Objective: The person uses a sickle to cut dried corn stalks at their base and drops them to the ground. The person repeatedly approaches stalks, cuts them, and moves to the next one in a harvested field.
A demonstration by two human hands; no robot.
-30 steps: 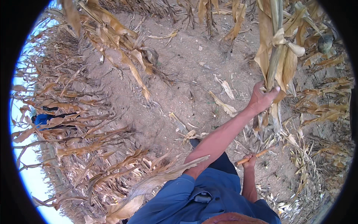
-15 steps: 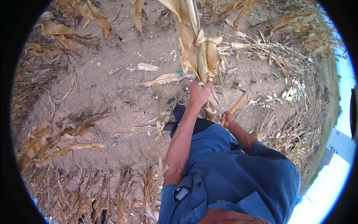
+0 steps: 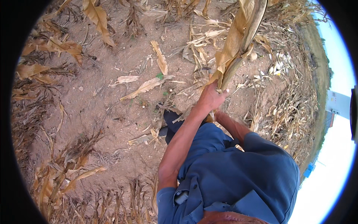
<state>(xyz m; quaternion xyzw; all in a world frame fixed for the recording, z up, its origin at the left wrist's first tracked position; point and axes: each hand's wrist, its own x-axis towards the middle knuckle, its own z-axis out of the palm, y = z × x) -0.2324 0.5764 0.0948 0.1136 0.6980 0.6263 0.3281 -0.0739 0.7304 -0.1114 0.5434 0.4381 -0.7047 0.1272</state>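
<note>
My left hand (image 3: pixel 213 98) is closed round the lower end of a dry corn stalk (image 3: pixel 244 44) with tan, papery leaves. The stalk slants up and to the right from my fist. Lower and partly behind my left arm is my right hand (image 3: pixel 217 115); its fingers are mostly hidden. A sickle (image 3: pixel 210 75) with an orange wooden handle shows just beyond my left hand, its dark, thin blade pointing left. Most of the handle is covered by my left hand and the stalk.
Loose dry leaves (image 3: pixel 143 89) lie on the brown soil before me. Standing dry corn (image 3: pixel 56 179) is on the left. A heap of cut stalks (image 3: pixel 287 127) lies to the right, with pale husked cobs (image 3: pixel 280 64) beyond. A white building (image 3: pixel 337 102) stands at far right.
My left hand has swung the corn stalk to the right. The sickle has moved left, from right of the stalk to behind my left hand.
</note>
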